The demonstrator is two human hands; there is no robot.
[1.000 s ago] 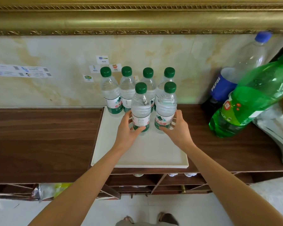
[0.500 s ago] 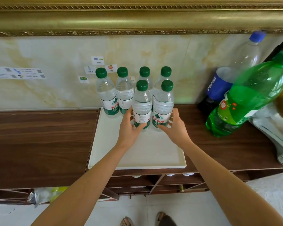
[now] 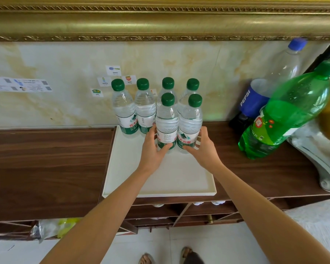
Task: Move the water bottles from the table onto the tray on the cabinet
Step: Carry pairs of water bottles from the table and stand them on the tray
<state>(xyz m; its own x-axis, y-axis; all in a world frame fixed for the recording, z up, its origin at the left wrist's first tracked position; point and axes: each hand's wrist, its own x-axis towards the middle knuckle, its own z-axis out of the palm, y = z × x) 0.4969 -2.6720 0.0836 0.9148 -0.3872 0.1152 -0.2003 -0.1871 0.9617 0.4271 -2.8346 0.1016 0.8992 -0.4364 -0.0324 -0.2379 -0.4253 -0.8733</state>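
Several clear water bottles with green caps stand upright on the white tray (image 3: 122,168) on the dark wooden cabinet (image 3: 46,164). A back row stands near the wall, its leftmost bottle (image 3: 123,109) at the tray's far left corner. In front stand two more: my left hand (image 3: 152,149) grips the front left bottle (image 3: 167,121) low on its label, and my right hand (image 3: 202,147) grips the front right bottle (image 3: 191,121) the same way. Both bottles' bases are hidden by my fingers.
A large Pepsi bottle (image 3: 255,100) and a big green soda bottle (image 3: 286,115) lean on the cabinet to the right of the tray. A white ornate object (image 3: 316,155) lies at the far right. A marble wall and gilt frame (image 3: 160,21) rise behind.
Both hands have pushed the two front bottles a little farther back, close against the back row. The camera has drifted slightly.
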